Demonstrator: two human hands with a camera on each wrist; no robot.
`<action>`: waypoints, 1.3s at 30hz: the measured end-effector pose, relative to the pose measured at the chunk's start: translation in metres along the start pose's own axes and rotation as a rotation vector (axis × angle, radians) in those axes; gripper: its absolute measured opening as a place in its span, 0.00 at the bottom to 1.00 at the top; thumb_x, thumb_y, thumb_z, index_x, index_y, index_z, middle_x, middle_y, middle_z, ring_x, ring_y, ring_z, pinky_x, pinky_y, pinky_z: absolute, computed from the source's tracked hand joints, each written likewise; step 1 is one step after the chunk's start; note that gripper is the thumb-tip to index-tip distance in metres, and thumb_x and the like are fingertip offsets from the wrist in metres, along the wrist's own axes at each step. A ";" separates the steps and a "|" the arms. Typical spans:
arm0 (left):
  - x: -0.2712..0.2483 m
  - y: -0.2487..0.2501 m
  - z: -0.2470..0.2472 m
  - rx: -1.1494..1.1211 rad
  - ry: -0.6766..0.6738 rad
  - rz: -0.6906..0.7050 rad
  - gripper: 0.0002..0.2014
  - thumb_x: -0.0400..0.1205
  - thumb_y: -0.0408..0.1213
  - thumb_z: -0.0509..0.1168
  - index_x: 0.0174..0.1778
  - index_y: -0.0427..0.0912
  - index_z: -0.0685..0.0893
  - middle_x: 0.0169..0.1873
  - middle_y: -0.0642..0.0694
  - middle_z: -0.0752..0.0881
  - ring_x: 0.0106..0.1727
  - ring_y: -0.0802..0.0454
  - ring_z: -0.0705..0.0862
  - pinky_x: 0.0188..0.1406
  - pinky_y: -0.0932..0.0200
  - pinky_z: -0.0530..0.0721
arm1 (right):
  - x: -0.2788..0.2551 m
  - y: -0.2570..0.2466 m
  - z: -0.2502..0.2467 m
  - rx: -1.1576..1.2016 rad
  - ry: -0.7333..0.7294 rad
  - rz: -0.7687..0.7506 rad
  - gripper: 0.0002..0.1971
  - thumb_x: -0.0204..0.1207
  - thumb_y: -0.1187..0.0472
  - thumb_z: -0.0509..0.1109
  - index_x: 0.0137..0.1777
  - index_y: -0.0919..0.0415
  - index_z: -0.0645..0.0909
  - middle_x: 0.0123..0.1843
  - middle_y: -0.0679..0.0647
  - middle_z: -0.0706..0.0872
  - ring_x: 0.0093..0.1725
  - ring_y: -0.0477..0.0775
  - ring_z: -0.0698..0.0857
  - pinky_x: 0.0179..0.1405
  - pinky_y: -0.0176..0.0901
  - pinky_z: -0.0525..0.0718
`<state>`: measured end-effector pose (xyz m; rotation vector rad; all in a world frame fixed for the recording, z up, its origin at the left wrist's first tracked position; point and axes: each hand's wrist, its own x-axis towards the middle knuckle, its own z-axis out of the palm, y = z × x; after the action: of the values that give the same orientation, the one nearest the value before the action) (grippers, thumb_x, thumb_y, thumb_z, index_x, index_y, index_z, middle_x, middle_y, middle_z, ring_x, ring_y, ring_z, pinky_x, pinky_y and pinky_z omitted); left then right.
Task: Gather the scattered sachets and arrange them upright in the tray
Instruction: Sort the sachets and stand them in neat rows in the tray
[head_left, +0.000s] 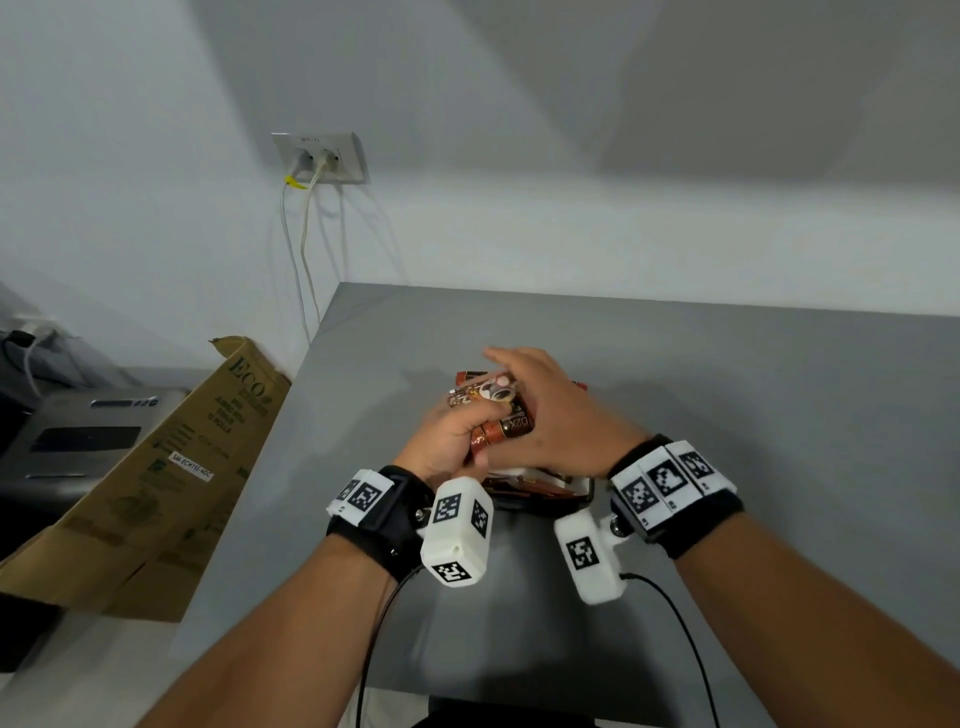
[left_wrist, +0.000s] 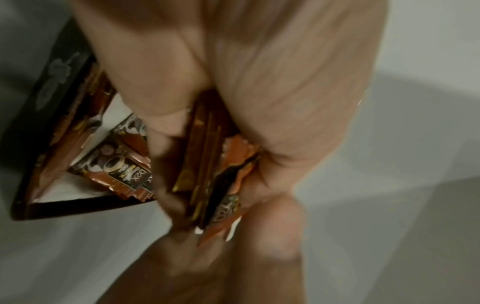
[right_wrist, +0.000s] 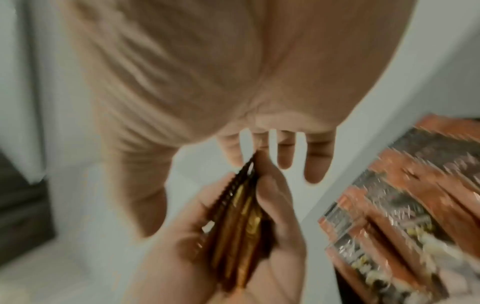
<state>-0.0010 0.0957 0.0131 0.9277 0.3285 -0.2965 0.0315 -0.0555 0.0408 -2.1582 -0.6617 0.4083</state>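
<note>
Both forearms are reaching over the grey table (head_left: 727, 374), wearing marker-covered wrist bands. Left hand (head_left: 447, 441) is gripping a stack of brown sachets (head_left: 506, 428) on edge, fingers and thumb curled around them. Right hand (head_left: 550, 410) is lying across the stack with fingers straight, grasping nothing. Beneath the hands, the black tray (left_wrist: 55, 82) is holding more sachets, some lying flat.
</note>
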 end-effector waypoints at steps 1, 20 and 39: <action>0.001 0.001 -0.001 -0.013 0.022 0.012 0.18 0.78 0.23 0.67 0.65 0.29 0.82 0.50 0.30 0.88 0.43 0.41 0.91 0.39 0.50 0.91 | -0.001 0.001 -0.001 0.112 0.043 0.038 0.49 0.62 0.45 0.85 0.82 0.44 0.65 0.73 0.43 0.70 0.71 0.42 0.75 0.70 0.39 0.75; 0.003 0.002 -0.008 -0.101 -0.002 0.076 0.29 0.75 0.15 0.64 0.68 0.45 0.84 0.48 0.36 0.88 0.42 0.39 0.86 0.33 0.52 0.88 | 0.001 0.007 -0.023 0.830 0.432 0.260 0.12 0.75 0.79 0.68 0.50 0.64 0.83 0.43 0.62 0.87 0.39 0.56 0.87 0.44 0.53 0.87; 0.005 0.003 0.001 -0.151 0.078 0.201 0.26 0.73 0.17 0.67 0.66 0.40 0.82 0.49 0.35 0.90 0.45 0.38 0.90 0.44 0.45 0.89 | 0.002 0.000 0.010 0.906 0.329 0.414 0.03 0.81 0.73 0.68 0.49 0.65 0.81 0.39 0.61 0.86 0.27 0.52 0.84 0.19 0.41 0.78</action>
<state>0.0047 0.0962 0.0133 0.8167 0.3223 -0.0504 0.0281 -0.0481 0.0350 -1.4099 0.1684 0.4411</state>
